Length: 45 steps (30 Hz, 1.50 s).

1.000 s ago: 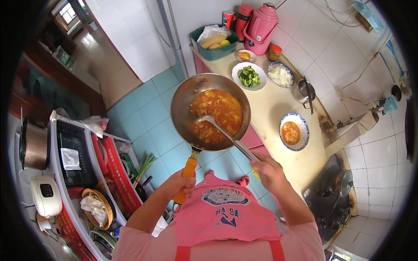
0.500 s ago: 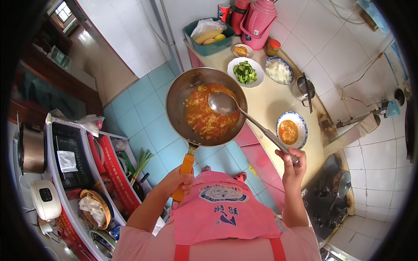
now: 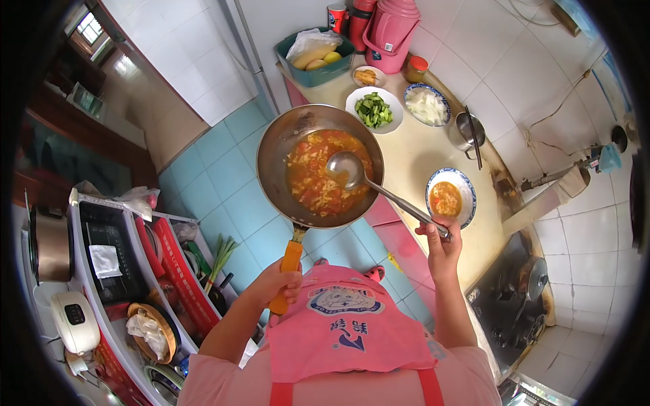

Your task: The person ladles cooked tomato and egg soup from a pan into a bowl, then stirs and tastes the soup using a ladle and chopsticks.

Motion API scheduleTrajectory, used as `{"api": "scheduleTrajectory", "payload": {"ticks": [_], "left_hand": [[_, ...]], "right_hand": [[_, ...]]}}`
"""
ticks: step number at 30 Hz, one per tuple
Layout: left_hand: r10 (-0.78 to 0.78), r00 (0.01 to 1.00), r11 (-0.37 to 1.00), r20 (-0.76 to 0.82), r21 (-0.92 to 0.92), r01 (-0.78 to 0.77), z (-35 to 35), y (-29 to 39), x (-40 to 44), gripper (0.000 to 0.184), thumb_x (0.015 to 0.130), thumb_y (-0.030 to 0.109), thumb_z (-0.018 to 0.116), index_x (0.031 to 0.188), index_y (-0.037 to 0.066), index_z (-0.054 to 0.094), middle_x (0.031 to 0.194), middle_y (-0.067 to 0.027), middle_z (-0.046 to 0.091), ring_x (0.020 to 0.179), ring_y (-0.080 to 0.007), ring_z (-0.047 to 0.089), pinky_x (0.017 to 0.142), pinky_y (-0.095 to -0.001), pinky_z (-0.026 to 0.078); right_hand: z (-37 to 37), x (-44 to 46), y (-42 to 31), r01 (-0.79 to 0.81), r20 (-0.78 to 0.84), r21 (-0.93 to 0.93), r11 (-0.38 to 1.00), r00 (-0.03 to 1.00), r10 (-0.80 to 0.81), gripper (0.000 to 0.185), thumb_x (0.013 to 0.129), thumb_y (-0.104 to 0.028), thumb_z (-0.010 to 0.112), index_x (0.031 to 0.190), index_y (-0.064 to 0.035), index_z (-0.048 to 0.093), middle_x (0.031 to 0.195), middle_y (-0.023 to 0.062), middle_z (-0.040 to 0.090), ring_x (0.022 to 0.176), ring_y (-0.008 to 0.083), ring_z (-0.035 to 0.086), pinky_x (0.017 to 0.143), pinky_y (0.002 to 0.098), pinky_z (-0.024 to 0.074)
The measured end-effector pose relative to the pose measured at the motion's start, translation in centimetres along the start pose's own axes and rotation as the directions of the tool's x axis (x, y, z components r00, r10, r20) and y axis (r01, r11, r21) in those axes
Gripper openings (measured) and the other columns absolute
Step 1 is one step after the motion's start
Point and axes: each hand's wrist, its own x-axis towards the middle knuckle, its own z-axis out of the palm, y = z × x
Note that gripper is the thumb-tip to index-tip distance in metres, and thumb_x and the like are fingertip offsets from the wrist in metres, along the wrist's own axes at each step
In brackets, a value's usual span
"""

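My left hand [image 3: 278, 283] is closed around the orange handle of a frying pan [image 3: 274, 152], held up in front of my apron. Inside the pan lies a red and yellow tomato and egg mixture [image 3: 318, 186]. My right hand [image 3: 443, 243] grips the end of a long metal ladle [image 3: 399, 201]. The ladle's bowl dips into the mixture at the pan's right side. Just beyond my right hand, a blue-rimmed bowl [image 3: 468, 186] on the counter contains a portion of the same mixture.
On the counter [image 3: 413, 152] stand a plate of chopped green vegetables [image 3: 374, 110], a plate of white slices [image 3: 426, 106], a metal pot [image 3: 464, 130] with chopsticks across it, and a pink thermos [image 3: 391, 37]. A stove [image 3: 504, 308] is at right, shelves [image 3: 145, 284] at left.
My right hand has moved slightly left and up, and the ladle's bowl has shifted a little right and lower into the mixture. The pan stays nearly in place.
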Motion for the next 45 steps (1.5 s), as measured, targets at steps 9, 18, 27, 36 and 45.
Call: {"api": "scheduleTrajectory", "payload": {"ticks": [9, 18, 27, 36, 45], "left_hand": [[-0.027, 1.0, 0.996, 0.014, 0.08, 0.026, 0.4, -0.2, -0.2, 0.021, 0.084, 0.012, 0.057, 0.096, 0.009, 0.041, 0.069, -0.0004, 0.041, 0.051, -0.009, 0.041, 0.049, -0.0271, 0.041], [-0.036, 0.999, 0.997, 0.019, 0.071, 0.034, 0.9, -0.5, -0.4, 0.02, 0.085, 0.01, 0.057, 0.096, 0.008, 0.041, 0.069, -0.0002, 0.042, 0.05, -0.0082, 0.04, 0.049, -0.0262, 0.042], [-0.063, 0.997, 0.995, 0.034, 0.084, 0.06, 1.0, -1.1, 0.0, 0.019, 0.085, 0.011, 0.056, 0.096, 0.008, 0.041, 0.068, -0.0002, 0.041, 0.05, -0.0085, 0.04, 0.049, -0.0262, 0.04], [-0.084, 0.995, 0.994, 0.052, 0.078, 0.08, 1.1, -1.5, 0.4, 0.019, 0.084, 0.009, 0.058, 0.096, 0.009, 0.042, 0.066, 0.0, 0.041, 0.049, -0.0084, 0.04, 0.047, -0.0263, 0.039], [-0.091, 0.995, 0.993, 0.043, 0.084, 0.087, 1.6, -1.1, 0.6, 0.02, 0.084, 0.009, 0.059, 0.097, 0.009, 0.044, 0.066, 0.0009, 0.041, 0.048, -0.0076, 0.039, 0.046, -0.0261, 0.04]], "right_hand": [[0.6, 0.1, 1.9, -0.174, -0.009, 0.152, 0.973, 0.984, 0.177, 0.038, 0.087, -0.029, 0.066, 0.108, 0.0, 0.052, 0.079, 0.0069, 0.058, 0.066, 0.0145, 0.06, 0.059, 0.0267, 0.0507], [-0.4, -1.3, 2.1, -0.151, 0.01, 0.101, 0.983, 0.989, 0.15, 0.027, 0.091, -0.019, 0.062, 0.105, 0.0029, 0.056, 0.085, 0.0104, 0.064, 0.072, 0.0153, 0.063, 0.065, 0.0266, 0.0518], [-1.8, -2.9, 3.2, -0.1, 0.02, -0.003, 0.995, 0.995, 0.1, 0.021, 0.092, -0.013, 0.059, 0.102, 0.005, 0.055, 0.087, 0.012, 0.064, 0.076, 0.0186, 0.065, 0.072, 0.0307, 0.0513], [-2.8, -2.6, 2.7, -0.114, -0.107, 0.16, 0.98, 0.985, 0.132, 0.021, 0.092, -0.012, 0.059, 0.104, 0.0041, 0.055, 0.085, 0.0109, 0.064, 0.076, 0.0171, 0.064, 0.069, 0.0282, 0.0512], [-3.7, -1.6, 2.4, -0.103, -0.195, 0.213, 0.972, 0.97, 0.146, 0.024, 0.091, -0.016, 0.06, 0.103, 0.0053, 0.054, 0.085, 0.0131, 0.062, 0.077, 0.0204, 0.064, 0.069, 0.0335, 0.0555]]}}
